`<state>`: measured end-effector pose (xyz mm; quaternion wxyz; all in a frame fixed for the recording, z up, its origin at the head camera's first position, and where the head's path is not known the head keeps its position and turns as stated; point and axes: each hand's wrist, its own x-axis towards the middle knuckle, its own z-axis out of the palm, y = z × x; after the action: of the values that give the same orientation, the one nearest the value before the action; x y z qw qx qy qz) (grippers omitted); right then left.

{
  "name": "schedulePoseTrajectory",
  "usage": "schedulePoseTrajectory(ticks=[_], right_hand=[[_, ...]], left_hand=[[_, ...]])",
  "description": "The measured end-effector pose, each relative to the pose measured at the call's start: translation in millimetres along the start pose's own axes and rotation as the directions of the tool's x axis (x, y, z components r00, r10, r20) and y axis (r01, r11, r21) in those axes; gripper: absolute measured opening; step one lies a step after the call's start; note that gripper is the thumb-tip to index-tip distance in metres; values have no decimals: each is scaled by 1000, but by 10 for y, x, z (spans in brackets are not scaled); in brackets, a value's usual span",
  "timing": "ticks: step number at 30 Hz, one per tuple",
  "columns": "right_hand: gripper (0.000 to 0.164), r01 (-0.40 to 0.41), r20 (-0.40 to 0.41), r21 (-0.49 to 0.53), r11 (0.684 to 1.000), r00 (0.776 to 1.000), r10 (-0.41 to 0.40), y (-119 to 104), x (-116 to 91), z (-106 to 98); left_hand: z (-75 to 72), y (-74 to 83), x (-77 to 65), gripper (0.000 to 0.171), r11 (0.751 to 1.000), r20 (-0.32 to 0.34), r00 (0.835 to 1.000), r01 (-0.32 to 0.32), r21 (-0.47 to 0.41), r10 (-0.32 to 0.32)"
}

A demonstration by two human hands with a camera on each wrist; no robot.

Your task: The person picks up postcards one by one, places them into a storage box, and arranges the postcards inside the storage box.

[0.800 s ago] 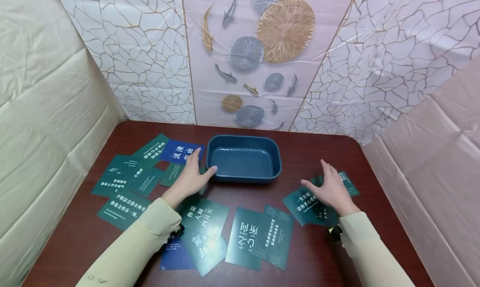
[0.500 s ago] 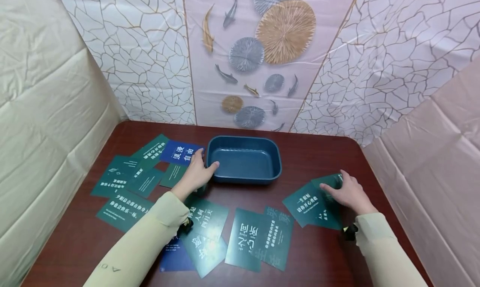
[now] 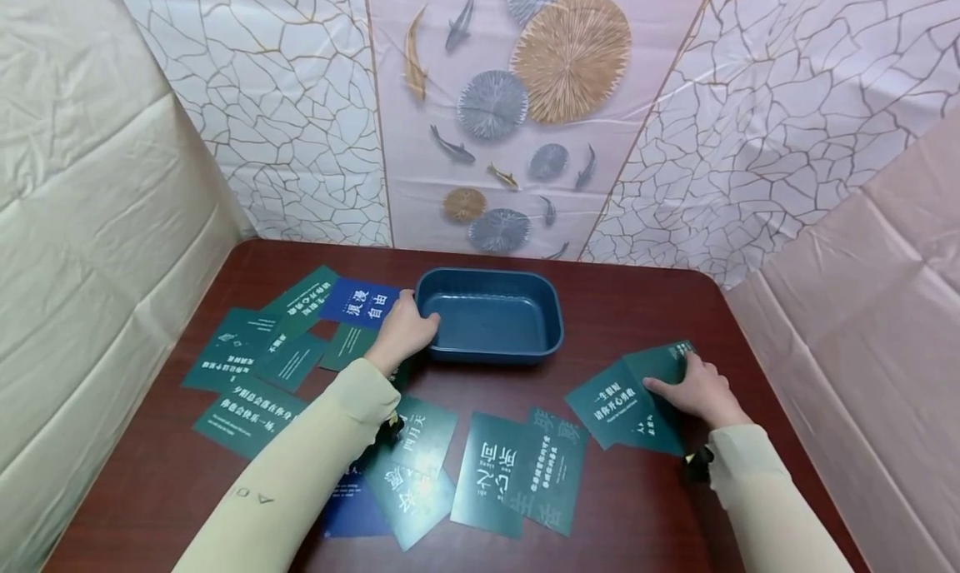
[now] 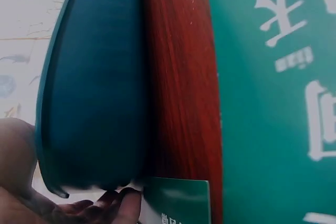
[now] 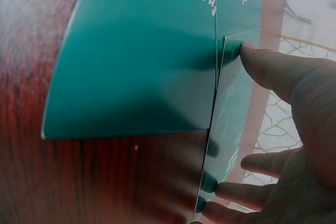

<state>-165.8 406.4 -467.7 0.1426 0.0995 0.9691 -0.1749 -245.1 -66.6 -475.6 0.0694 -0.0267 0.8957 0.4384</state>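
A deep blue rectangular tray (image 3: 491,358) stands near the far side of the table. My left hand (image 3: 405,330) grips its left end, with the thumb over the rim and the fingers low on the outer wall, as the left wrist view shows. At the right, my right hand (image 3: 701,391) rests on a green card (image 3: 654,363). In the right wrist view its thumb (image 5: 273,66) and fingers (image 5: 244,195) touch that card, spread apart. Another green card (image 3: 613,408) and a third, partly overlapping, lie beside it.
Several green cards (image 3: 288,363) and a blue card (image 3: 362,301) lie scattered left of the tray. More green cards (image 3: 487,477) overlap in the front middle, with a blue card (image 3: 351,510) partly under them. Patterned cloth walls enclose the dark red table (image 3: 630,306).
My left hand has moved slightly right and closed on the tray's left end. My right hand has shifted right and come down onto the green card. The tray has barely moved.
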Motion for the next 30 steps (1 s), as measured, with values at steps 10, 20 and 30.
schedulePoseTrajectory(ticks=[10, 20, 30], right_hand=[[120, -38, -32, 42, 998, 999, 39, 101, 46, -44], [127, -232, -52, 10, 973, 971, 233, 179, 123, -140], [131, -333, -77, 10, 943, 940, 332, 234, 177, -134]], left_hand=[[90, 64, 36, 63, 988, -38, 998, 50, 144, -45], [92, 130, 40, 60, 985, -15, 998, 68, 160, -66], [-26, 64, 64, 56, 996, -5, 997, 73, 56, -73]])
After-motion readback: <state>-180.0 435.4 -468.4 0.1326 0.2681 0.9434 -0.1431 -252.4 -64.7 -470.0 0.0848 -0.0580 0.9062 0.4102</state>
